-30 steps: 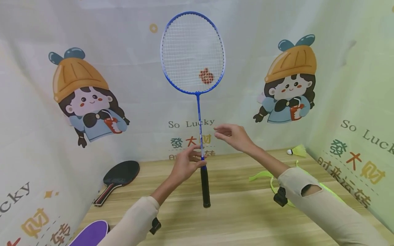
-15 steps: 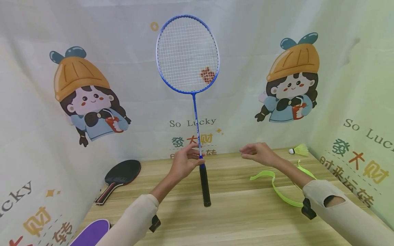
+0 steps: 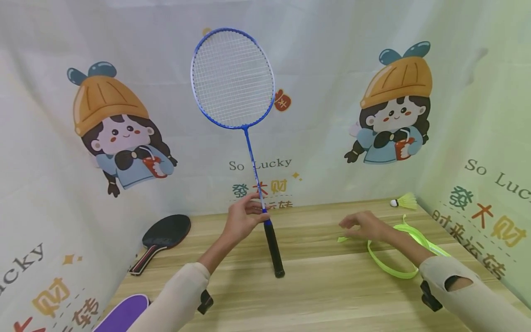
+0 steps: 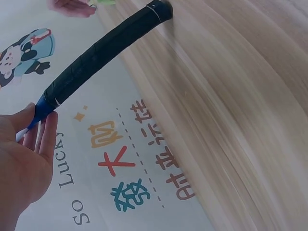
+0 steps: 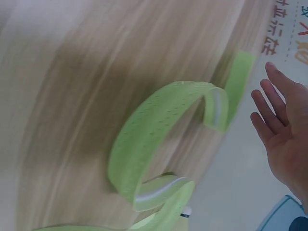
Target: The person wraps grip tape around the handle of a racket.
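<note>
My left hand (image 3: 244, 217) pinches a blue badminton racket (image 3: 252, 159) where the shaft meets the black handle (image 4: 103, 55). The racket stands up with its strung head at the top, leaning a little left, and the handle's butt points down over the table. In the left wrist view the thumb and fingers close round the blue cone above the grip. My right hand (image 3: 365, 226) holds nothing; its fingers are relaxed, over the near part of a bright green strap (image 3: 392, 273). The right wrist view shows the strap (image 5: 154, 130) lying in loops beside that hand.
A black table tennis bat (image 3: 168, 230) lies at the table's back left, and a purple bat (image 3: 124, 314) at the front left. A yellow shuttlecock (image 3: 405, 201) rests in the back right corner. Printed cloth (image 3: 315, 138) walls the wooden table (image 3: 323, 286) behind and at both sides.
My right hand has moved right and down, away from the racket shaft, to the green strap. The racket's head has tilted left while my left hand keeps its hold.
</note>
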`<state>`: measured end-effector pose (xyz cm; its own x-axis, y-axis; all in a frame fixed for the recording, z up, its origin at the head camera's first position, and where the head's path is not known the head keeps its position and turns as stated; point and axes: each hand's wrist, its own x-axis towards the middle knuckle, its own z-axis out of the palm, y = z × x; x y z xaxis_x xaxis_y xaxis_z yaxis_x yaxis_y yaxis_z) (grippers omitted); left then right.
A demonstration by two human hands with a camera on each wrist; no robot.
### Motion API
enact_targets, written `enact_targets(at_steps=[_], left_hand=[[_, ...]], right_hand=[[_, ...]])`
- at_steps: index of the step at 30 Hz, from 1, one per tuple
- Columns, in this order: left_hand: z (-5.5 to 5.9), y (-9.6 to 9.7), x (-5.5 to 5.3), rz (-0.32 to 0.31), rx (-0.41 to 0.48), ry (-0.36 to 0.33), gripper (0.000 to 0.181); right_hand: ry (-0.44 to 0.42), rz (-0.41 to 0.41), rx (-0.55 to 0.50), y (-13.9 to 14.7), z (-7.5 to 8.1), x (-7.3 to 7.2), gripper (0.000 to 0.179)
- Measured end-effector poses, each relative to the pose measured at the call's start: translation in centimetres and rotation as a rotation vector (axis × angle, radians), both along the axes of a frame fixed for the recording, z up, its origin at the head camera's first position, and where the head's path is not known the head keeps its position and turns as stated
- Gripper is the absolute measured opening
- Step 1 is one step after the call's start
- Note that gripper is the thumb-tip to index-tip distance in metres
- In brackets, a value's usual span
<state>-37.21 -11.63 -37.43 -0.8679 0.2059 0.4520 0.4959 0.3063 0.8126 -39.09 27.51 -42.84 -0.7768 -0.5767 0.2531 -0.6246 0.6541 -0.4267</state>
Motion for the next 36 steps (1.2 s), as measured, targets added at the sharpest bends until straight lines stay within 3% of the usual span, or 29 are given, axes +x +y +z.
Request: enact_targets(at_steps=[9,13,18,27,36], left_hand=[[-0.4,-0.9,0.0,0.043,0.04,-0.03,0.05],[-0.5,-1.2,-0.1,0.058,0.051,-0.03,0.052],[-0.6,-1.4,0.2,0.062,0.058,-0.049,0.054],[-0.7,-0.5,0.6,0.017,0.127,-0.089,0.053],[-1.1,0.0,0.9,-0.009,0.125,-0.094,0.048]], right_hand=[[0.047,-0.04,0.047,0.6,-2.9,-0.2,0.022],[0.103,-0.039,0.048,0.5,-3.5,-0.2,0.012],[0.083,-0.038,0.017,0.1,-3.8,-0.3,0.01],[0.053,0.062,-0.085,-2.8,-1.4,0.6,0.015],[0.076,0.107,-0.135,-7.3,1.3,1.3,0.016]])
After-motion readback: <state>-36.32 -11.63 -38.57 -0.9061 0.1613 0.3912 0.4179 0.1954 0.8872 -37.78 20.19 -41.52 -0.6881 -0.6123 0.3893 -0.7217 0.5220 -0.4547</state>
